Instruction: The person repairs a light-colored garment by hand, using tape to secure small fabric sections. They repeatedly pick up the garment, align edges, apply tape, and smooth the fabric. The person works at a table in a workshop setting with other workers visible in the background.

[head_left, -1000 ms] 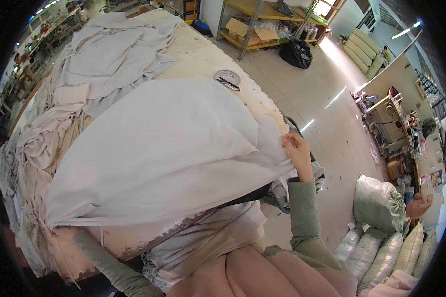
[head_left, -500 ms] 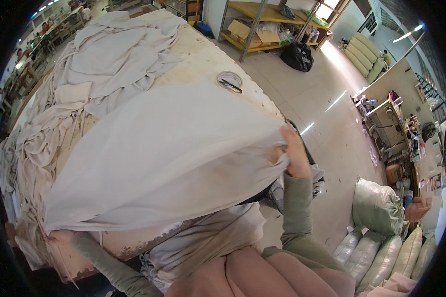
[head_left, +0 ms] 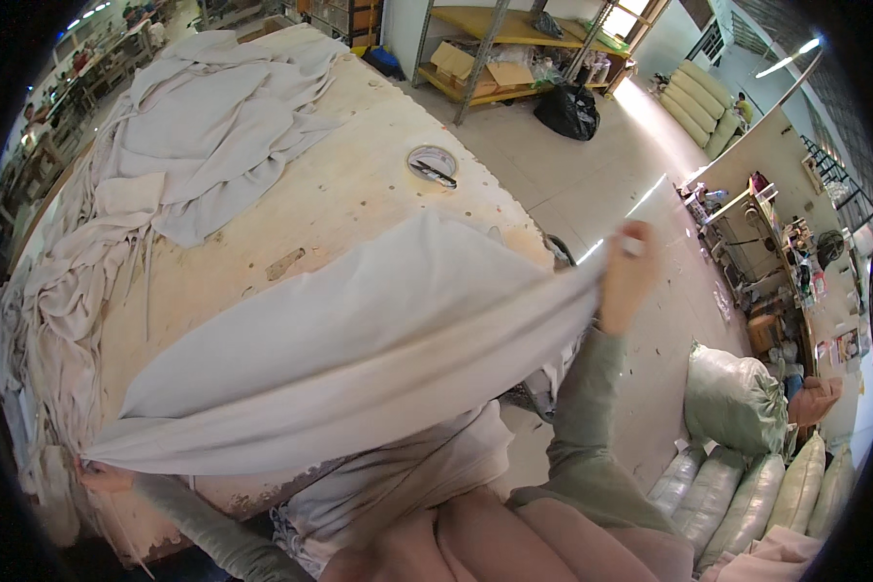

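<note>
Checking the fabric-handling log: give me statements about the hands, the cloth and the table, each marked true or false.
1. The right hand holds one end of the pale cloth sheet raised. True.
2. The left hand rests empty on the table. False: it grips the sheet's other end at the wooden table edge.
3. A round tape roll lies on the table. True.
4. The table's far end is bare. False: a heap of pale cloth lies there.
</note>
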A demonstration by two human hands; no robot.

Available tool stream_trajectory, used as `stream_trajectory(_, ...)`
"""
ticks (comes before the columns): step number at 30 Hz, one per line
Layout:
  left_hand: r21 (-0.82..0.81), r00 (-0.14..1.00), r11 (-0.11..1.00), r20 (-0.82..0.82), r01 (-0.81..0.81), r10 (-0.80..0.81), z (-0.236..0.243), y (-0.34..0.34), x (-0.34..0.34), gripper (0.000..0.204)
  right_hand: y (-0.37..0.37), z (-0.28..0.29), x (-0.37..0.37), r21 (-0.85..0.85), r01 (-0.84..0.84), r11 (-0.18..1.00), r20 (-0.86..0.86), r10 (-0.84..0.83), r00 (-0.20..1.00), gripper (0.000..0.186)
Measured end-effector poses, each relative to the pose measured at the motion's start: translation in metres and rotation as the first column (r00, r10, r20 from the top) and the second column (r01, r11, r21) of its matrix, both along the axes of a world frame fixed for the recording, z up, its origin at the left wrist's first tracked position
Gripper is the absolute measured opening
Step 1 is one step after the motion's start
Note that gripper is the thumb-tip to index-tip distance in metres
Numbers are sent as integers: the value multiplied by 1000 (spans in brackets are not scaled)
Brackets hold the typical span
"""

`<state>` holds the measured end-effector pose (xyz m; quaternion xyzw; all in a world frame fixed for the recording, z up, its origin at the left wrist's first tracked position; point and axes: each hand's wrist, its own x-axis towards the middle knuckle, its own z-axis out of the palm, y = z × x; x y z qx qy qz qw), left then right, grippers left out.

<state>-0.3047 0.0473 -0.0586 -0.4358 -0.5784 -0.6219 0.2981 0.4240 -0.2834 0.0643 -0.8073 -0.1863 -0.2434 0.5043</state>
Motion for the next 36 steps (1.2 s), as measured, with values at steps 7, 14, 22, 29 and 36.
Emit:
stream_trajectory(7, -126, 992, 987, 63, -102, 110, -11, 2, -30, 24, 28, -88, 37, -159, -210, 965, -202, 176, 963, 16)
stream_trajectory(14, -45, 995, 999, 101, -20, 24, 5, -4, 4, 30, 34, -73, 37, -50, -414, 909, -431, 355, 830, 27)
stream_trajectory(22, -151, 988, 988, 148, -26, 49, -14, 3, -41, 28, 61, -77, 15, -317, -598, 736, -321, 510, 798, 27)
stream_trajectory(29, -39, 984, 992, 135, 120, -114, -14, -7, -16, 43, 35, -49, 48, 551, -387, 740, -307, 610, 730, 14)
stream_trajectory(36, 8, 943, 946, 79, 323, -322, 26, -32, 64, 47, 7, -6, 92, 128, -219, 967, 209, 190, 959, 30)
